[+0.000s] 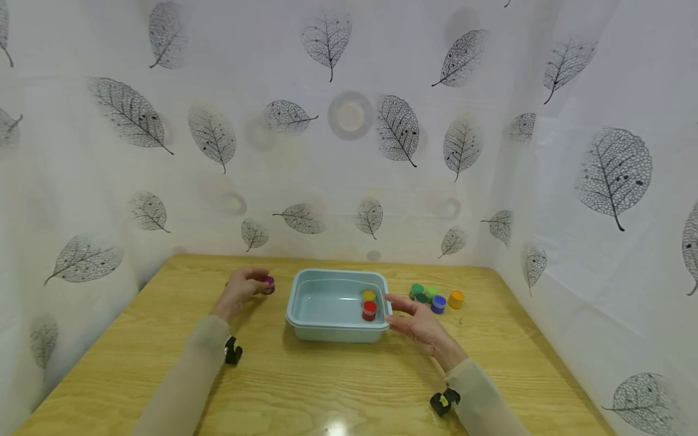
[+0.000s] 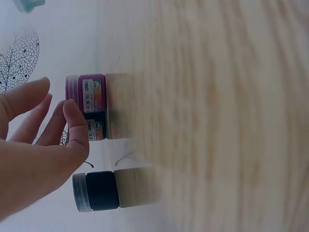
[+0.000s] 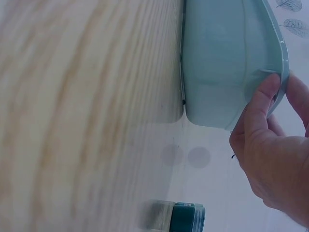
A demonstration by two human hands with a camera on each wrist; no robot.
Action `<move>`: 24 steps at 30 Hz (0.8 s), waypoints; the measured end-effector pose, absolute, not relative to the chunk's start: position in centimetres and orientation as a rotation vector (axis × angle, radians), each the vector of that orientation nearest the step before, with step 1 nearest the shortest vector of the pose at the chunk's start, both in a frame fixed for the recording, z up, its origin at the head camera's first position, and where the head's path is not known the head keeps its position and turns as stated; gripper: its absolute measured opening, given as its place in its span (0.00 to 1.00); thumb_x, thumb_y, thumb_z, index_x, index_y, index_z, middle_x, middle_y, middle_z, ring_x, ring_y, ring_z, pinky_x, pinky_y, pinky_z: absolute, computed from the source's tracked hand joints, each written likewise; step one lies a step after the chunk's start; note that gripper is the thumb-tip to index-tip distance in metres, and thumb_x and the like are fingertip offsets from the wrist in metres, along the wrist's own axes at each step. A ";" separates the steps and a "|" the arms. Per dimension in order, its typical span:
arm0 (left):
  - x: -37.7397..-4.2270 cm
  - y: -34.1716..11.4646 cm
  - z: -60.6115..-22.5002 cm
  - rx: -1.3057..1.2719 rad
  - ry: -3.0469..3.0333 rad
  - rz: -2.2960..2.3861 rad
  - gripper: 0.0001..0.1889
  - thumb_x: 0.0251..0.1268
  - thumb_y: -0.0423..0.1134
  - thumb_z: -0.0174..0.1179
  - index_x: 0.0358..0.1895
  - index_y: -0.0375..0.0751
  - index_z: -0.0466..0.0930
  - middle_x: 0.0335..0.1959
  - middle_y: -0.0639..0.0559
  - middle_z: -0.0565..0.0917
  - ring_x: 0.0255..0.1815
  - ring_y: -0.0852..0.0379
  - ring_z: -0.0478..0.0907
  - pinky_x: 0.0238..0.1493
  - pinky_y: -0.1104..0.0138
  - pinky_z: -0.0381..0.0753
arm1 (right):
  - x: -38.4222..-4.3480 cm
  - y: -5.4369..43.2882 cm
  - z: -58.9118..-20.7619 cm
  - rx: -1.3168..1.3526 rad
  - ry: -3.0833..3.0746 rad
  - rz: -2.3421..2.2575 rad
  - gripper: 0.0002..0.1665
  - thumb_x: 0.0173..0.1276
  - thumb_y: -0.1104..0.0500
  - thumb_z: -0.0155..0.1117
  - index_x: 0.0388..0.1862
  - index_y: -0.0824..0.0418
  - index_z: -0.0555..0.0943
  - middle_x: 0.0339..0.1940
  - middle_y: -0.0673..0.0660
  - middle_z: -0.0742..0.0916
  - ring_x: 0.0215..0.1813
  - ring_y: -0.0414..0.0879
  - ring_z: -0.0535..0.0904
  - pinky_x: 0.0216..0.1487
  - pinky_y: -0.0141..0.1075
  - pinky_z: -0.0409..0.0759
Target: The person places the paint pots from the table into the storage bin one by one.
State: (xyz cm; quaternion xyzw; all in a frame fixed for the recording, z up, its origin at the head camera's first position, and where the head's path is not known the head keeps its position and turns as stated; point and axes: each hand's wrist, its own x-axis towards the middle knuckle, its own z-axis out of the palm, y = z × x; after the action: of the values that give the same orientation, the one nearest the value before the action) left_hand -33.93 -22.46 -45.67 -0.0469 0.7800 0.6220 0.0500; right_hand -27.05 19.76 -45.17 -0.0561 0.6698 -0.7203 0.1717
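My left hand (image 1: 243,289) is at a purple paint jar (image 1: 269,285) left of the light-blue plastic basin (image 1: 320,334). In the left wrist view its loosely bent fingers overlap the purple jar and a dark jar (image 2: 98,126) beside it, while the thumb stands apart from both. Another dark jar (image 2: 101,190) stands separately nearby. My right hand (image 1: 421,327) pinches the basin's right rim between thumb and fingers, as the right wrist view shows. Inside the basin, at its right end, are a red paint jar (image 1: 369,311) and a yellow one (image 1: 368,296).
Right of the basin stand several paint jars: a blue one (image 1: 438,304), an orange one (image 1: 455,299) and a few greens, including a green jar (image 1: 417,290). The wooden table (image 1: 305,387) meets a leaf-printed curtain (image 1: 338,175) at the back and sides.
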 end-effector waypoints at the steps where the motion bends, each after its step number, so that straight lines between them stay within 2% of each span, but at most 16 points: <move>1: -34.0 -22.4 -45.7 -0.145 2.383 1.872 0.28 0.66 0.26 0.57 0.69 0.30 0.65 0.65 0.31 0.72 0.54 0.47 0.80 0.62 0.56 0.78 | -27.1 19.8 -45.2 -0.158 1.901 -2.045 0.38 0.66 0.68 0.65 0.74 0.67 0.63 0.68 0.71 0.67 0.58 0.50 0.79 0.55 0.35 0.83; 8: -34.1 -22.5 -45.6 -0.127 2.377 1.797 0.27 0.66 0.28 0.59 0.68 0.31 0.66 0.64 0.32 0.74 0.53 0.47 0.80 0.59 0.56 0.79 | -27.0 19.8 -45.2 -0.156 1.895 -2.045 0.39 0.65 0.68 0.66 0.73 0.67 0.63 0.69 0.71 0.67 0.57 0.48 0.79 0.55 0.35 0.83; 15: -34.3 -22.6 -45.8 -0.122 2.371 1.708 0.30 0.63 0.33 0.65 0.68 0.31 0.67 0.64 0.34 0.74 0.53 0.50 0.78 0.54 0.59 0.81 | -26.9 19.8 -45.0 -0.159 1.901 -2.040 0.39 0.66 0.67 0.66 0.74 0.67 0.63 0.69 0.72 0.67 0.58 0.50 0.79 0.55 0.35 0.83; 20: -34.5 -22.5 -46.0 -0.113 2.368 1.677 0.32 0.60 0.33 0.67 0.68 0.31 0.67 0.60 0.37 0.76 0.48 0.54 0.77 0.48 0.65 0.81 | -27.0 19.8 -45.0 -0.163 1.901 -2.037 0.38 0.66 0.67 0.66 0.74 0.66 0.63 0.69 0.71 0.67 0.58 0.49 0.78 0.56 0.35 0.83; 24: -34.5 -22.3 -46.2 -0.136 2.359 1.674 0.30 0.59 0.31 0.67 0.65 0.32 0.70 0.55 0.40 0.78 0.44 0.56 0.76 0.44 0.67 0.80 | -27.0 19.8 -45.1 -0.166 1.905 -2.028 0.39 0.66 0.67 0.65 0.74 0.66 0.63 0.69 0.71 0.67 0.58 0.49 0.78 0.56 0.35 0.83</move>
State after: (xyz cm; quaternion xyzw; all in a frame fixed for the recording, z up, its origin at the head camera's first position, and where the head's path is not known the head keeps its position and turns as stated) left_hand -34.49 -22.33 -46.16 -0.0467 0.8084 0.5739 0.1226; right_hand -27.00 19.81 -45.08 -0.0586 0.6728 -0.7161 0.1760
